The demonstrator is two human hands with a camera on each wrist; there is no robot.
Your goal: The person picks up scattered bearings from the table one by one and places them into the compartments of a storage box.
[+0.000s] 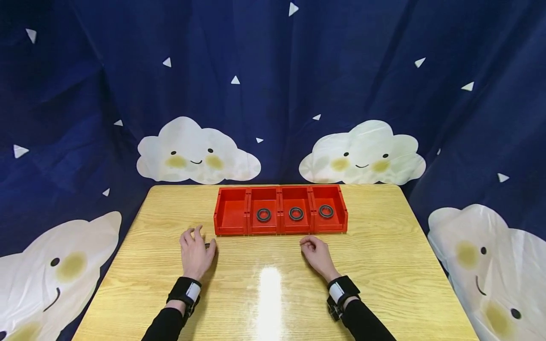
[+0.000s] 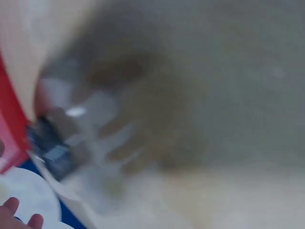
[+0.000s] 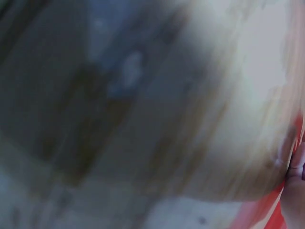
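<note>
My left hand [image 1: 196, 253] is over the table left of the red bins, fingers spread and slightly bent. A small dark object [image 1: 207, 245] shows between its thumb and palm; most of it is hidden, and whether the fingers touch it cannot be told. My right hand [image 1: 316, 255] rests just in front of the bins, its fingers loosely curled with nothing visible in them. Black ring-shaped bearings lie singly in three bins: a left one [image 1: 263, 215], a middle one [image 1: 296, 213] and a right one [image 1: 326, 211]. Both wrist views are mostly blurred.
Four joined compartments make up the red bin row [image 1: 280, 232] at the back of the wooden table [image 1: 375, 265]. Its leftmost compartment [image 1: 232, 210] holds no bearing. Behind hangs a dark blue curtain [image 1: 273, 94] with white clouds.
</note>
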